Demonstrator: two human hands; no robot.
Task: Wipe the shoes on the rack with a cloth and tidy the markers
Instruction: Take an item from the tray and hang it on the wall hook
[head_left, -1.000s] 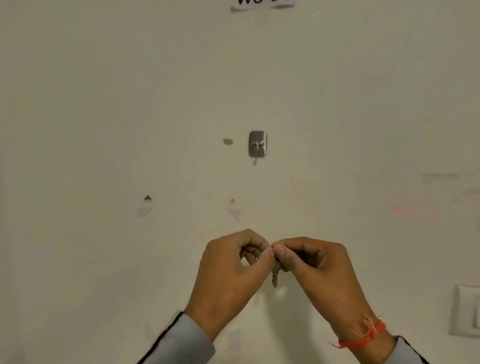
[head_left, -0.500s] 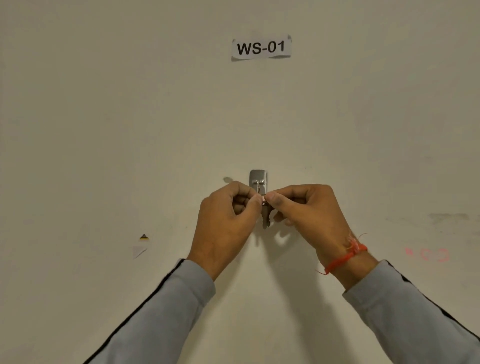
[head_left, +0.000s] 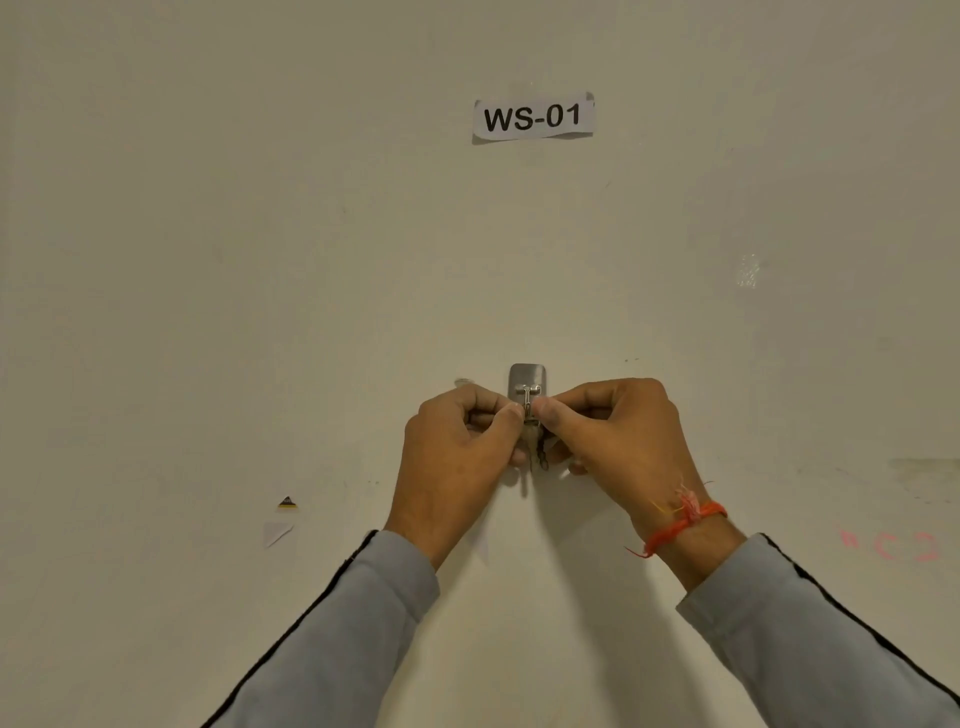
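Note:
No shoes, rack, cloth or markers are in view. I face a cream wall with a small metal hook plate (head_left: 527, 378). My left hand (head_left: 457, 457) and my right hand (head_left: 618, 441) meet just below the hook, thumbs and forefingers pinched together on a small bunch of keys (head_left: 535, 454). The keys hang between the two hands, right at the hook's prong. Whether their ring sits on the prong is hidden by my fingers.
A paper label reading WS-01 (head_left: 533, 116) is stuck on the wall above the hook. Small tape scraps (head_left: 280, 522) sit at lower left, and faint red marks (head_left: 891, 545) at lower right.
Both hands rose together with the keys from well below the hook up to it. My view tilted upward, bringing the WS-01 label fully into sight.

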